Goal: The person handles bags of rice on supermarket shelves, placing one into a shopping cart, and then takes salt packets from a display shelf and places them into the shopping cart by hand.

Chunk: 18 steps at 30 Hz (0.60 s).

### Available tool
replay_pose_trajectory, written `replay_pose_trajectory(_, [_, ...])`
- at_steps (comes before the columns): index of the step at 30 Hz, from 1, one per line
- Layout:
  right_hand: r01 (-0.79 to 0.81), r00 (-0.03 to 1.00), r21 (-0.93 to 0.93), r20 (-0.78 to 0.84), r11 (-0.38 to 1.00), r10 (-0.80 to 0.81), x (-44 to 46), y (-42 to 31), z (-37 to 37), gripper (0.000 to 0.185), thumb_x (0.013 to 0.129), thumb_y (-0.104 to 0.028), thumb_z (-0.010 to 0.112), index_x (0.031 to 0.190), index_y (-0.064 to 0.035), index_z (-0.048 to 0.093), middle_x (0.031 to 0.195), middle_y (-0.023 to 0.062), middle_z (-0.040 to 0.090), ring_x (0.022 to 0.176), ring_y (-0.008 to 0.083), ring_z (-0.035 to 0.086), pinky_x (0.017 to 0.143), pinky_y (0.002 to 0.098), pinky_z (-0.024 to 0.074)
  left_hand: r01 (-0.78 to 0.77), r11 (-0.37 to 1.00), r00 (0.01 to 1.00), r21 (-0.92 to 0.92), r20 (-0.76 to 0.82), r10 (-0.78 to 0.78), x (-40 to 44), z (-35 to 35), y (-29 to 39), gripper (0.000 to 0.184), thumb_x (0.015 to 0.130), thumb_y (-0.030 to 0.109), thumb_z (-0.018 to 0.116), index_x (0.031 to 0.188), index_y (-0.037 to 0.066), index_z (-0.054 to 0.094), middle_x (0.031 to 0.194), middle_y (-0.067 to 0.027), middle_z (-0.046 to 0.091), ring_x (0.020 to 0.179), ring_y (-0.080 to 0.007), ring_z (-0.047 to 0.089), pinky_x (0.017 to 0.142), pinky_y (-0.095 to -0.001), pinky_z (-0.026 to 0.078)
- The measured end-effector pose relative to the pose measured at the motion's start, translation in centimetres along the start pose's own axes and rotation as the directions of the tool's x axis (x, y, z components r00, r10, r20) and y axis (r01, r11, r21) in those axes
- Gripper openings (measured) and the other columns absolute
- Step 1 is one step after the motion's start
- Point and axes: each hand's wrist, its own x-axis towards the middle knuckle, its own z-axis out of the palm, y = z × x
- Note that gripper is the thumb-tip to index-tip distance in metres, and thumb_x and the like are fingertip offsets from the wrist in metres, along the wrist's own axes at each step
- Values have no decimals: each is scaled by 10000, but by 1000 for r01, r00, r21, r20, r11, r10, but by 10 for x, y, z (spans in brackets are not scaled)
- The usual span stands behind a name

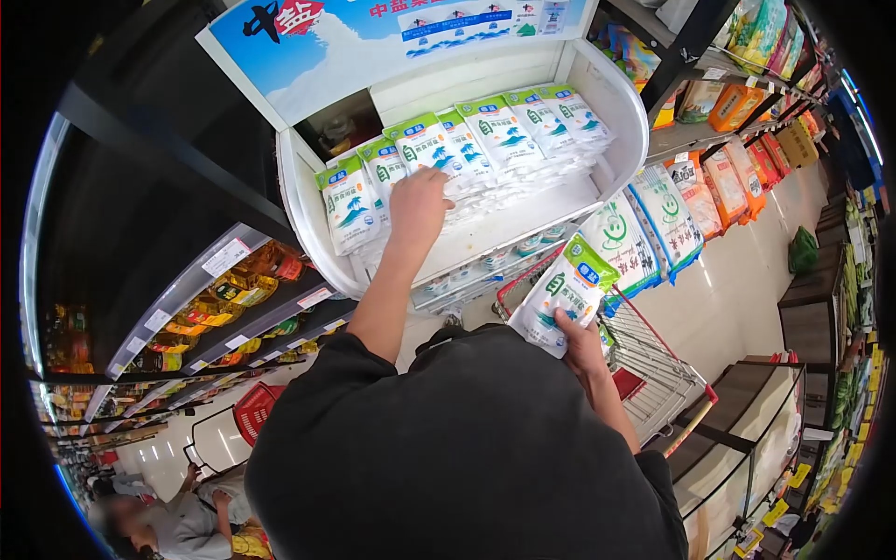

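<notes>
My right hand (584, 347) is closed on the lower edge of a salt bag (569, 280), white with a green top and a blue label. This bag is tilted, in front of the display bin's right side. My left hand (418, 203) reaches over the white display bin (627, 103), its fingers over the front of a standing salt bag (427, 145); thumb and fingers are apart. Part of that bag is hidden behind the hand. Several like bags stand side by side in the bin, among them a salt bag (347, 207) at the left end and another (577, 114) at the right.
A shopping cart (653, 359) stands at my right, below large white-and-blue sacks (667, 219). Shelves of oil bottles (219, 303) run along the left. A red basket (257, 411) and another person (191, 523) are at the lower left. Wooden stands (747, 457) fill the lower right.
</notes>
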Motion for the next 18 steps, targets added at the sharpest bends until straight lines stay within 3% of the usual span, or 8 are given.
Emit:
replay_pose_trajectory(5, [7, 1000, 1, -17, 1000, -7, -1, 3, -3, 380, 1009, -79, 680, 1368, 7, 591, 1256, 138, 715, 1111, 270, 718, 981, 443, 592, 49, 999, 997, -5, 68, -48, 5, -7, -6, 401, 803, 184, 829, 1165, 33, 748, 1263, -133, 725, 1160, -324, 686, 970, -424, 555])
replay_pose_trajectory(7, [-8, 1000, 18, -4, 1000, 8, -3, 3, -4, 395, 999, -60, 690, 1374, 3, 583, 1284, 131, 699, 1131, 250, 703, 993, 412, 580, 288, 957, 924, -38, 275, -267, 14, -19, 2, 400, 803, 183, 832, 1165, 32, 753, 1259, -124, 728, 1162, -314, 684, 978, -424, 555])
replay_pose_trajectory(8, [-10, 1000, 18, -8, 1000, 10, -3, 5, -5, 395, 999, -60, 690, 1374, 3, 583, 1284, 131, 699, 1131, 250, 703, 993, 412, 580, 287, 957, 923, -39, 278, -266, 13, -14, -1, 400, 803, 183, 832, 1165, 32, 753, 1259, -124, 728, 1162, -314, 684, 978, -424, 555])
replay_pose_trajectory(10, [16, 1000, -28, 6, 999, -16, -2, 7, -7, 391, 1003, -87, 694, 1369, 5, 592, 1266, 137, 710, 1115, 268, 714, 989, 446, 588, 156, 986, 985, -56, 81, -151, 9, -6, -6, 246, 824, 172, 821, 1005, 23, 747, 1104, -112, 726, 1120, -313, 681, 904, -428, 572])
replay_pose_trajectory(14, [-1, 1000, -21, 7, 1000, 1, -4, 6, -5, 401, 997, -101, 709, 1366, 5, 595, 1270, 137, 708, 1123, 269, 711, 989, 444, 587, 62, 998, 996, -10, 64, -61, 5, -3, -8, 238, 828, 173, 822, 985, 14, 742, 1131, -117, 730, 1123, -315, 686, 908, -411, 580])
replay_pose_trajectory(18, [-12, 1000, -41, 9, 999, 13, -5, 4, 0, 401, 992, -103, 717, 1360, 7, 600, 1271, 136, 707, 1128, 268, 708, 989, 443, 587, -81, 992, 996, 99, 39, 78, 3, 13, -19, 140, 859, 106, 726, 955, 5, 738, 1196, -151, 730, 1191, -299, 677, 889, -412, 602])
